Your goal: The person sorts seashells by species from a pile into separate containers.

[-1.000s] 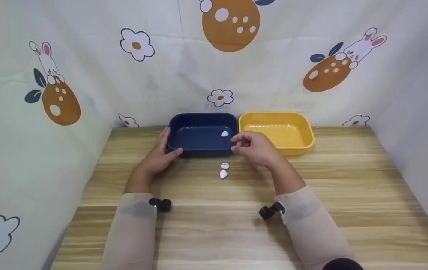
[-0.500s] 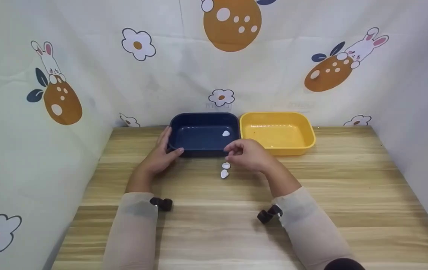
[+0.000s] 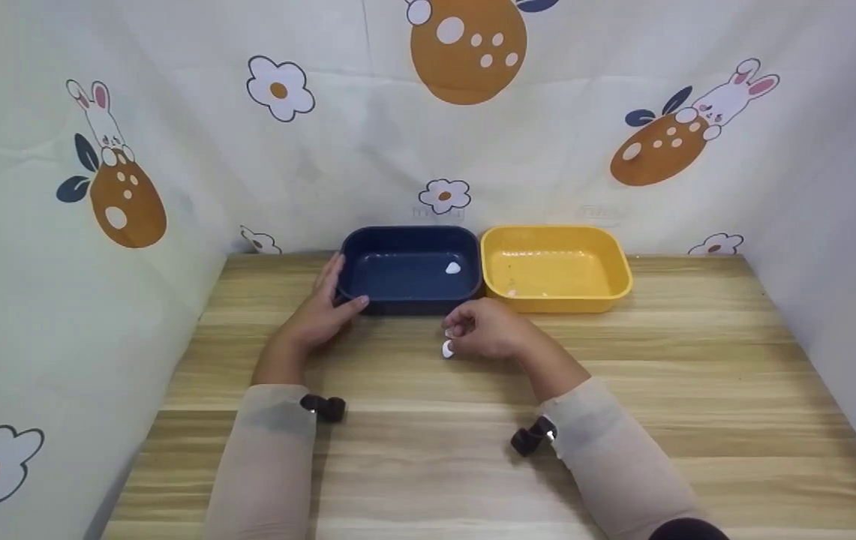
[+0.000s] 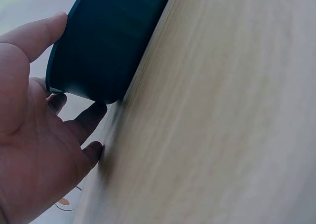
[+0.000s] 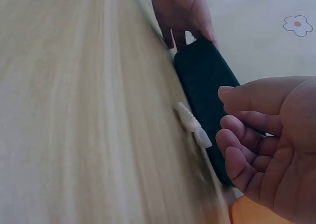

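Note:
My left hand point(image 3: 313, 322) rests at the left end of a navy blue bin point(image 3: 412, 306), its thumb point(image 4: 47, 31) on the front rim and its spread fingers against the side. Small white shell-like pieces lie on the table before the bin. The nearer piece point(image 3: 448, 349) shows beside my right hand point(image 3: 489, 328), while the farther is mostly covered by its fingertips. In the right wrist view, the ridged-edged piece point(image 5: 186, 118) and a smoother piece point(image 5: 202, 137) lie end to end. My right fingers are bent, with a gap between thumb and fingers. Inside the bin lies another white piece point(image 3: 453, 268).
A yellow bin point(image 3: 608, 304) stands right against the blue one, with a small pale bit point(image 3: 512, 292) near its front left corner. Behind both bins hangs a printed cloth point(image 3: 352, 165) at the back edge of the wooden table point(image 3: 428, 465).
My right hand has come down from beside the blue bin's right corner, toward me and slightly left, to the white pieces. My left hand stays on the bin.

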Motion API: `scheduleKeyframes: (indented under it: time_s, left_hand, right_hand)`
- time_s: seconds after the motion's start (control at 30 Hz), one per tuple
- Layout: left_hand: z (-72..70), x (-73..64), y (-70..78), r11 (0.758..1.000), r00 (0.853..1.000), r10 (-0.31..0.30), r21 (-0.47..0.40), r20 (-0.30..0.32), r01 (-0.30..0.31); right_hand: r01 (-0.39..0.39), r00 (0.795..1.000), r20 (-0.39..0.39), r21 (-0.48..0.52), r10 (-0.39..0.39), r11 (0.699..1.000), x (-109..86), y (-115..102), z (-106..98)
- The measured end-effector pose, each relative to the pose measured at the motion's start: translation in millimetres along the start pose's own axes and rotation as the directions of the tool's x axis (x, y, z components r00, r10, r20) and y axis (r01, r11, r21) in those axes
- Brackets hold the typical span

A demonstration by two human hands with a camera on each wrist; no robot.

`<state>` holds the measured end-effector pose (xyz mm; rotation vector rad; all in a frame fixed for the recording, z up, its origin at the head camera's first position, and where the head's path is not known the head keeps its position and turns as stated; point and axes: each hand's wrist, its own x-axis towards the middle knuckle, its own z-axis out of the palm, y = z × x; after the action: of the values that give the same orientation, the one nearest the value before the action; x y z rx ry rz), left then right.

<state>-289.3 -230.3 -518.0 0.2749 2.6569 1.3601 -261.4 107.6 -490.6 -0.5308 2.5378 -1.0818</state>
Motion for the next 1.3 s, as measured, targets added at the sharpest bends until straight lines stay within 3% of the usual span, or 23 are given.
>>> scheduleKeyframes:
  time_s: [0.27, 0.83, 1.3]
  left_hand:
    - [-0.3, 1.1, -1.1, 1.000, 1.000, 0.006, 0.011, -0.003, -0.006]
    - [-0.4, 0.4, -0.7, 1.000, 1.000, 0.013, -0.004, 0.000, -0.013]
    - [0.0, 1.5, -2.3, 1.000, 1.000, 0.001, -0.004, 0.001, -0.001]
  right_hand:
    - [0.033, 0.999, 0.027, -0.096, -0.031, 0.995, 0.8, 3.1, 4.8]
    - [0.066, 0.998, 0.032, -0.149, -0.062, 0.987, 1.5, 5.5, 7.6]
    - [-0.023, 1.000, -0.023, -0.058, 0.021, 0.998, -4.8, -10.6, -8.2]
